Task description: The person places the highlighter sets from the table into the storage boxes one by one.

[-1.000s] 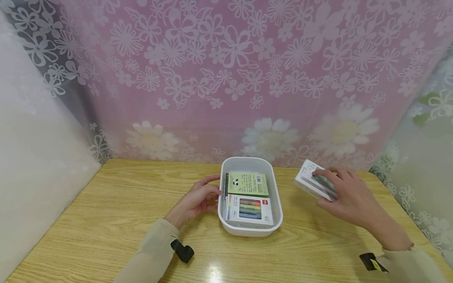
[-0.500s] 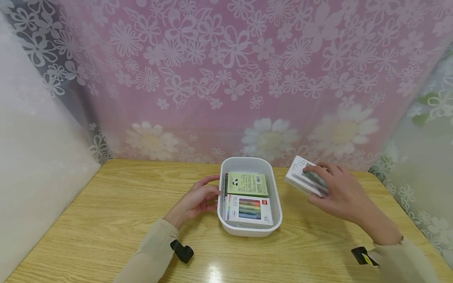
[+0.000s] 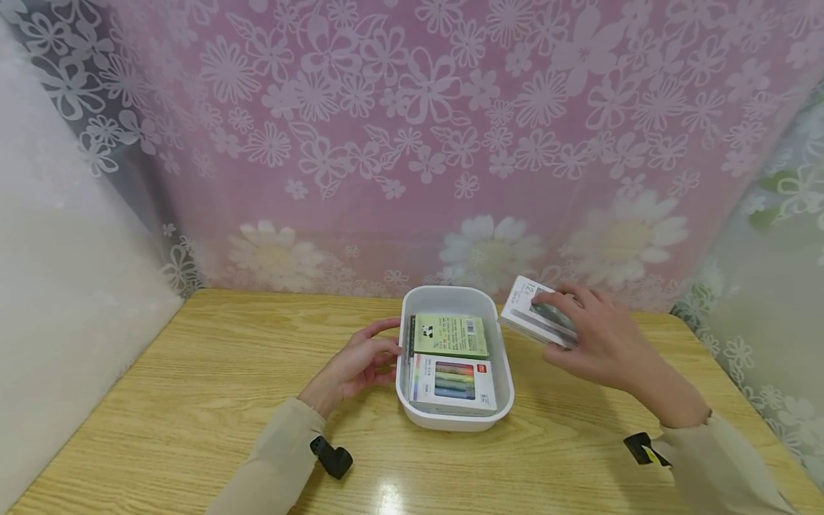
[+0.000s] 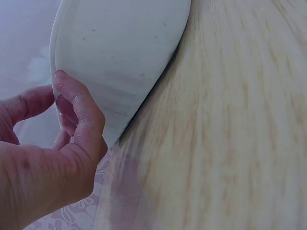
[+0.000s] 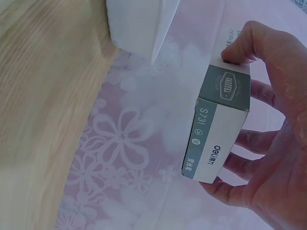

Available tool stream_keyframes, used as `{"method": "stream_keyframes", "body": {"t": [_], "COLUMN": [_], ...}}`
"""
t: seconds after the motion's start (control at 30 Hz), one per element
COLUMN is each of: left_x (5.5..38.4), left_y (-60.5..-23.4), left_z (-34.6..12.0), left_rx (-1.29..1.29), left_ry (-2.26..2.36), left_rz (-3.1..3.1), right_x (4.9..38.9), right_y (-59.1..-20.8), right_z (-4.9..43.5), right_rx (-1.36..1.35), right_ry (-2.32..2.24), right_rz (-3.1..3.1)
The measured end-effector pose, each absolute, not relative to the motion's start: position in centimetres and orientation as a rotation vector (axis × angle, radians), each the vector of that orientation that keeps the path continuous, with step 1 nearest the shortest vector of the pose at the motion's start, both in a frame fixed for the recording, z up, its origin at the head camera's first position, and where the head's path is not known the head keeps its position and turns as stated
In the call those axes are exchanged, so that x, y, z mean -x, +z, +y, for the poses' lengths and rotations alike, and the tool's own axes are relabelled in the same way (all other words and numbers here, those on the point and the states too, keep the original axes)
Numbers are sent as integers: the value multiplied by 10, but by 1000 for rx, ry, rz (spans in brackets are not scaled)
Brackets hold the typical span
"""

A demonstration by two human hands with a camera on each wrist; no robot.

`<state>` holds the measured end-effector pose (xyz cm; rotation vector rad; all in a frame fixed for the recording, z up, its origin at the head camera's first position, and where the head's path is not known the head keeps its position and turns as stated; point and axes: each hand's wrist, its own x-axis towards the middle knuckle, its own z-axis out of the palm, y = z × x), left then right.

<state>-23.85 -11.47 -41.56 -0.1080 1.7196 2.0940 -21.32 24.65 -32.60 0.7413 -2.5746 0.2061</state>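
A white plastic storage bin (image 3: 505, 368) stands on the wooden table. My left hand (image 3: 355, 366) pinches its left rim, the thumb at the edge and the fingers curled against the outer wall (image 4: 124, 52). Inside lie a green box with a panda (image 3: 450, 335) and, nearer me, a white box (image 3: 453, 384) whose window shows coloured sticks. Held above the table, just beyond the bin's right rim, is a white and grey-green highlighter box (image 3: 524, 315) marked 12. My right hand (image 3: 601, 343) grips it between thumb and fingers; its end (image 5: 218, 139) reads deli and S731.
The wooden tabletop (image 3: 225, 386) runs back to a pink flowered curtain (image 3: 386, 143). Pale flowered sheets hang at the left (image 3: 77, 250) and right (image 3: 779, 286) sides. Each sleeve cuff carries a small black camera (image 3: 331, 456).
My right hand has carried the highlighter box leftward and slightly up, to beside the bin's right rim. The left hand and the bin have stayed in place.
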Motion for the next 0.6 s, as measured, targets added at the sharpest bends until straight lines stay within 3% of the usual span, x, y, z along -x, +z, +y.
{"method": "stream_keyframes", "body": {"t": [0.6], "left_x": [240], "left_y": [-417], "left_z": [-114], "left_rx": [111], "left_ry": [2108], "left_rz": [1690], "right_x": [236], "right_y": [-317], "right_z": [215], "right_rx": [-867], "right_ry": [201], "right_rz": [-2658]}}
